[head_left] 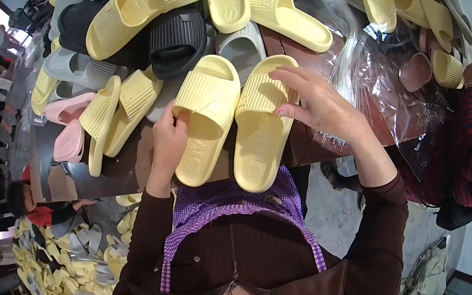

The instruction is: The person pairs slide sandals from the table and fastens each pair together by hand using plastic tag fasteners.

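Two pale yellow slide slippers lie side by side in front of me, toes pointing away. My left hand [171,137] grips the left yellow slipper [201,151] by its outer side, with fingertips at the opening under the ribbed strap. Over the right yellow slipper [258,151], my right hand [320,105] is curved with thumb and fingers apart. Its fingertips are at the slipper's toe and the thumb is by the strap's edge; whether they press on it I cannot tell.
Yellow, black, grey and pink slippers [70,143] are heaped on the brown table [121,172]. Clear plastic bags [377,77] lie to the right. A person in a striped sleeve [465,140] works at far right. More slippers [69,263] cover the floor at lower left.
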The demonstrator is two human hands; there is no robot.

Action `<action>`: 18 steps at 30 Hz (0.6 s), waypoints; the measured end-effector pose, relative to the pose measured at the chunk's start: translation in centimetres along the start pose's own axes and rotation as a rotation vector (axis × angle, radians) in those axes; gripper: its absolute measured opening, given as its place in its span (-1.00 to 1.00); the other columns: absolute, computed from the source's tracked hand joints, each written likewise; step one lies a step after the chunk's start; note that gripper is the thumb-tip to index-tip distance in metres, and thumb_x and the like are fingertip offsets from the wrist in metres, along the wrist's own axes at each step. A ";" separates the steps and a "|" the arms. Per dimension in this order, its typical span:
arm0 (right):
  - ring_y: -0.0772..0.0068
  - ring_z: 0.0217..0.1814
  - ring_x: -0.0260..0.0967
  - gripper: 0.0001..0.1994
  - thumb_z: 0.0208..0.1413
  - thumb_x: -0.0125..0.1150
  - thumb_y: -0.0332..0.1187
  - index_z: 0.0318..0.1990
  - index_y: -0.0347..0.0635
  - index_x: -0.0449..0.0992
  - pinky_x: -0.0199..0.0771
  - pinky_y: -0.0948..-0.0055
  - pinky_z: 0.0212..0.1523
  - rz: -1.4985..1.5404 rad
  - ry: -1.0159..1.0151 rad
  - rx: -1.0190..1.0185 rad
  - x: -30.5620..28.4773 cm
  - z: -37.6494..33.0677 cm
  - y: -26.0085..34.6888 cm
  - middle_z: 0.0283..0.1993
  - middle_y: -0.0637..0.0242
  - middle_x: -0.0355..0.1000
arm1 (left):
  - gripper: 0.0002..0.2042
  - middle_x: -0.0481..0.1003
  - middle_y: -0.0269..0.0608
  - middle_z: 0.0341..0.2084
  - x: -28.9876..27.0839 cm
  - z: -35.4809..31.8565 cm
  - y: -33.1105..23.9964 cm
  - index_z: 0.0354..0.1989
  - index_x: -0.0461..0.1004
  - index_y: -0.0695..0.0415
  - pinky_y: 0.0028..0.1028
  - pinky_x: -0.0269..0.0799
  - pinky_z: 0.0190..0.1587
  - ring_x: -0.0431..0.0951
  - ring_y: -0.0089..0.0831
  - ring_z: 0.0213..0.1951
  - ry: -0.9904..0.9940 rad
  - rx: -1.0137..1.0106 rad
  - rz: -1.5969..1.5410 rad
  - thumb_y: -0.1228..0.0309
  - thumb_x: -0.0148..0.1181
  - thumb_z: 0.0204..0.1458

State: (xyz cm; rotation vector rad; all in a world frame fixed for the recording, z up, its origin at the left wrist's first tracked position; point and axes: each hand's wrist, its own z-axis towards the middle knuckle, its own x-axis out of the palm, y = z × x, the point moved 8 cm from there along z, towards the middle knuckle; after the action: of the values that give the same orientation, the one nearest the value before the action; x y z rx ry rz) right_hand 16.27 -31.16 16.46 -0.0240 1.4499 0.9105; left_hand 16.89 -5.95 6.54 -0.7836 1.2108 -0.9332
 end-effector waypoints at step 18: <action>0.04 0.23 0.14 -0.35 -0.08 0.30 -0.30 0.19 -0.19 0.18 0.22 0.26 0.18 0.064 0.031 -0.088 1.6 2.5 3.0 0.20 0.05 0.18 | -0.67 0.47 -0.16 -0.25 -4.8 -0.6 -4.2 0.00 0.33 0.33 -0.57 0.33 -0.17 0.44 -0.49 -0.25 -0.154 0.130 -0.296 0.41 0.08 0.11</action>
State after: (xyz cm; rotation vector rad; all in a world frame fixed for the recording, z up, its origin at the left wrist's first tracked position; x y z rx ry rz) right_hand 16.49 -26.97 17.12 -0.0575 1.4456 1.0299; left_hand 15.20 -3.36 12.12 -0.9281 0.9050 -1.1584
